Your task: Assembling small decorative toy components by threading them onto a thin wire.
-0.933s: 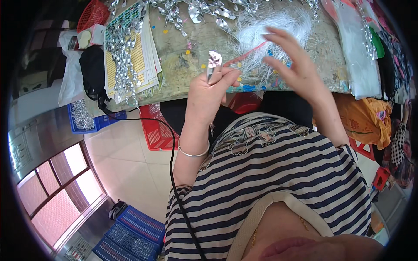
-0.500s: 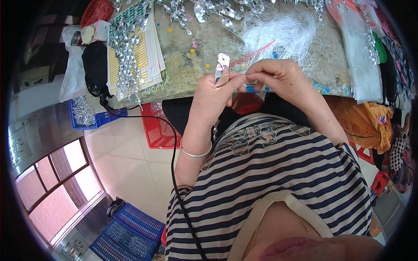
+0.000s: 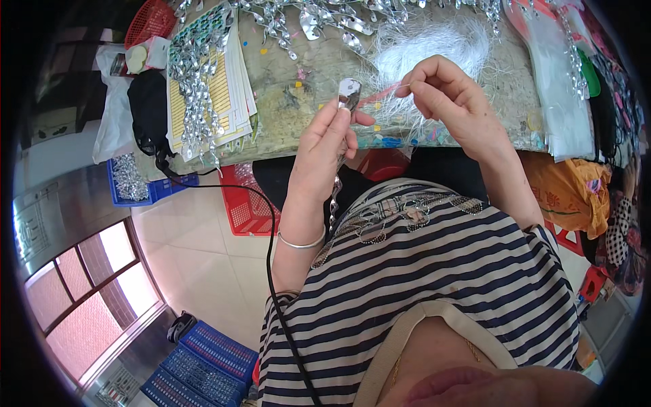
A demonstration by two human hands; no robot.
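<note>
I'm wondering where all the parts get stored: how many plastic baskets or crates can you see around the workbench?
4, maybe more hidden. A red basket at the bench's far left corner, a blue crate of shiny bits on the floor, a red crate under the bench edge, and stacked blue crates near the window.

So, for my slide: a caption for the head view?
Left hand holds a silvery leaf-shaped piece; right hand pinches white thread.

The camera sits on the person's head and looks straight down. It is close to the table. Edges curve.
</note>
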